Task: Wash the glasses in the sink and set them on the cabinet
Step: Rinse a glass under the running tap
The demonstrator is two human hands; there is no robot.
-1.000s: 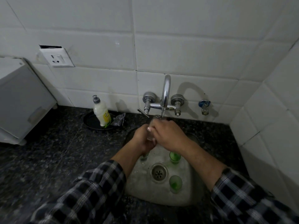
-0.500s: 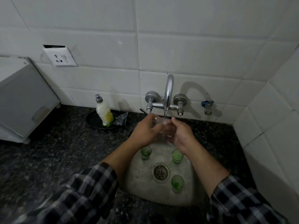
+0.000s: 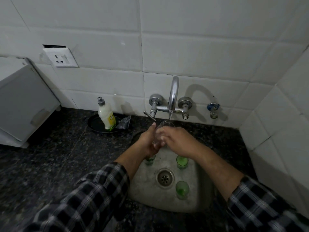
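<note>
A white tiled wall (image 3: 184,47) fills the upper half of the frame, and a dark speckled stone counter (image 3: 58,156) runs across the lower half. A white box-shaped unit (image 3: 21,101) sits at the left edge; whether it is the cabinet meant cannot be told. Low and centre lies a dull steel sink basin (image 3: 147,186), with a curved chrome wall tap (image 3: 173,96) above it.

Both forearms, in black-and-white checked sleeves, reach up from the bottom edge and meet at mid-frame. The left hand (image 3: 147,143) curls round the lower part of a clear drinking glass (image 3: 164,125), thumb up its side. The right hand (image 3: 178,141) wraps its fingers over the same glass from the right.

The glass stands nearly upright between the hands. Its long axis runs up the frame and its open mouth is just under the spout, where a thin stream appears to fall.

Three small green glasses (image 3: 182,162) wait on the basin floor around the drain, one partly hidden beneath the left wrist.

The counter's widest bare stretch lies left of the sink, so the left hand looks nearer for setting the glass down.
</note>
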